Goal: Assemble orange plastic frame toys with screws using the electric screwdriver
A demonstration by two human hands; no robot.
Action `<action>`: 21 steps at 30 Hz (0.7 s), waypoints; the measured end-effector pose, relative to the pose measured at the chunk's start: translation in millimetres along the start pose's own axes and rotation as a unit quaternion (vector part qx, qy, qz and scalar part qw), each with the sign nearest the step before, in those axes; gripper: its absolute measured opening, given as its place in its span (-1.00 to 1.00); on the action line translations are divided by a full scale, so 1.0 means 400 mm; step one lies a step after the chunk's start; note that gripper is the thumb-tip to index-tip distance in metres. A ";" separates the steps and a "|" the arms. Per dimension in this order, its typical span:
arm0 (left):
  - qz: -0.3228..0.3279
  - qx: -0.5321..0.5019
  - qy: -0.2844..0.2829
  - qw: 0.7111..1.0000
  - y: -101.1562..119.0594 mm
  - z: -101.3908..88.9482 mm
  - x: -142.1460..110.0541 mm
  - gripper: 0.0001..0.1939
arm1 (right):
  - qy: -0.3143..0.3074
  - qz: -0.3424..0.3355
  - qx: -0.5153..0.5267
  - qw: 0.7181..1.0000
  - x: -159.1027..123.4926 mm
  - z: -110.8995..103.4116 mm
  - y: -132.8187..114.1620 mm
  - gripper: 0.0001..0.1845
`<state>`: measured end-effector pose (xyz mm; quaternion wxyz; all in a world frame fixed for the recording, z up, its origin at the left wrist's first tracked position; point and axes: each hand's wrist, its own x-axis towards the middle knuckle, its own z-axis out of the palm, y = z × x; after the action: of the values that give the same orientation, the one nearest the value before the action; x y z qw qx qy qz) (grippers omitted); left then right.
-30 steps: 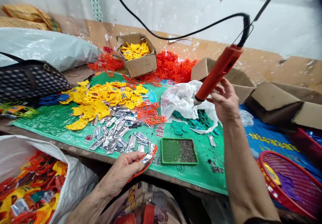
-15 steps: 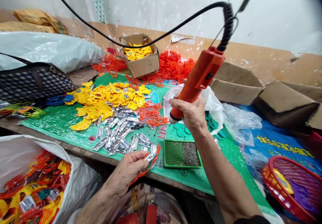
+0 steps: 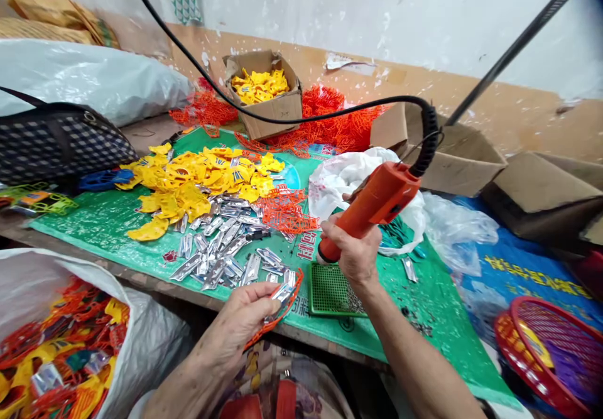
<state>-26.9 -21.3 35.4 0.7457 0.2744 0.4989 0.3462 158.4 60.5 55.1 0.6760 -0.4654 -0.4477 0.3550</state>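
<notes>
My right hand (image 3: 360,259) is closed around an orange electric screwdriver (image 3: 381,196), its tip pointing down and left above the green tray. A black cable runs from its top end. My left hand (image 3: 242,318) pinches a silver metal plate (image 3: 283,293) together with a curved orange plastic piece (image 3: 298,286), at the table's front edge. Just right of that hand lies the green tray (image 3: 325,290), a grid with small grey screws on its right side, partly hidden by my right forearm. Several loose silver metal plates (image 3: 214,271) lie beyond my left hand.
Yellow plastic pieces (image 3: 188,180) are heaped behind the plates, beside orange plastic pieces (image 3: 285,208). A carton (image 3: 277,108) of yellow pieces stands at the back. A white sack (image 3: 155,325) fills the lower left; a red basket (image 3: 522,337) is at lower right.
My right hand has brought the screwdriver lower, toward the green tray, and its cable hangs lower too. My left hand keeps its hold, almost unmoved.
</notes>
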 end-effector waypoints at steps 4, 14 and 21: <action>0.005 0.008 -0.002 1.000 0.000 0.002 0.000 -0.76 | -0.002 0.001 -0.010 1.000 0.000 0.003 0.008 -0.78; -0.004 -0.006 0.000 1.000 -0.001 0.003 0.004 -0.72 | 0.006 0.013 -0.058 0.998 0.000 0.004 0.011 -0.80; -0.006 -0.017 0.001 1.000 0.002 0.005 0.001 -0.73 | 0.006 0.016 -0.076 0.997 0.001 0.005 0.011 -0.78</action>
<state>-25.2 -20.5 36.6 0.7517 0.2583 0.4956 0.3501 156.4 62.8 51.2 0.6358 -0.5248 -0.4612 0.3281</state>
